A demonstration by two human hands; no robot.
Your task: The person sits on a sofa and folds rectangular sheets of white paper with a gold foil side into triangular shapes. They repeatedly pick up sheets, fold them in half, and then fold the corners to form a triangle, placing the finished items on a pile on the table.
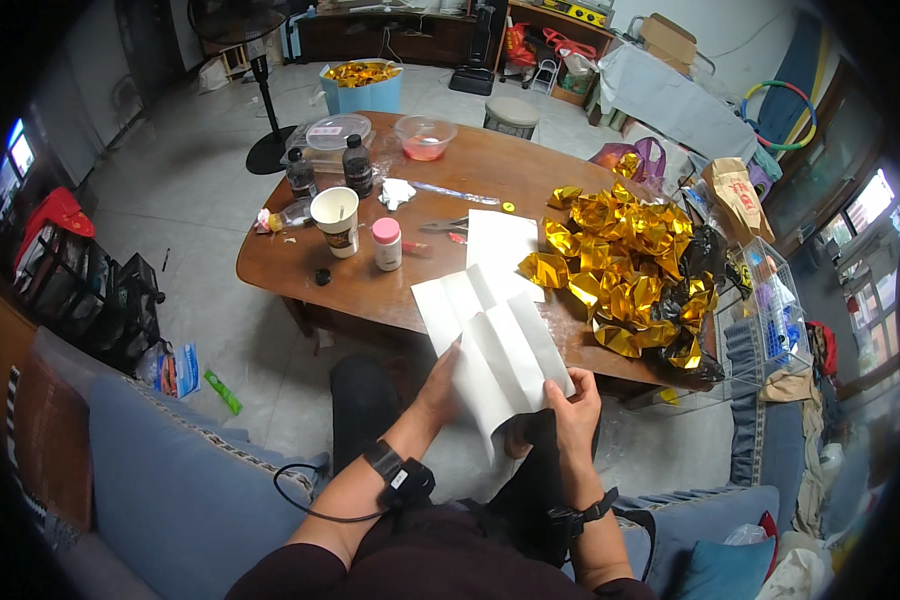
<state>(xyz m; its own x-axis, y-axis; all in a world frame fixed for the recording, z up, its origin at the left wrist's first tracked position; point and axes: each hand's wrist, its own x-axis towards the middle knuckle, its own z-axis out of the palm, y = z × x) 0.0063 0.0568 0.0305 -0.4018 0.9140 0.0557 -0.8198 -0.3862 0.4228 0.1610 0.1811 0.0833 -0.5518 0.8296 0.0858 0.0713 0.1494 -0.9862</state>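
Note:
A white sheet of paper [490, 365] with raised fold lines is held up over my lap at the table's near edge. My left hand [438, 388] grips its left side, with the fingers mostly hidden behind the sheet. At the lower right corner my right hand [573, 408] pinches the paper between thumb and fingers. Beyond it a second white sheet [505, 238] lies flat on the wooden table [270, 255], partly covered by the held one. To the right is a heap of gold foil folded pieces [620, 255], some lying on a black plastic bag [708, 260].
A paper cup [338, 238], a pink-capped white bottle [387, 250], dark bottles [357, 165], a clear bowl [425, 138] and a dark-handled hand tool [444, 225] stand or lie on the table. Behind are a blue bin of gold pieces [362, 95], a stool [511, 115] and a fan [267, 150].

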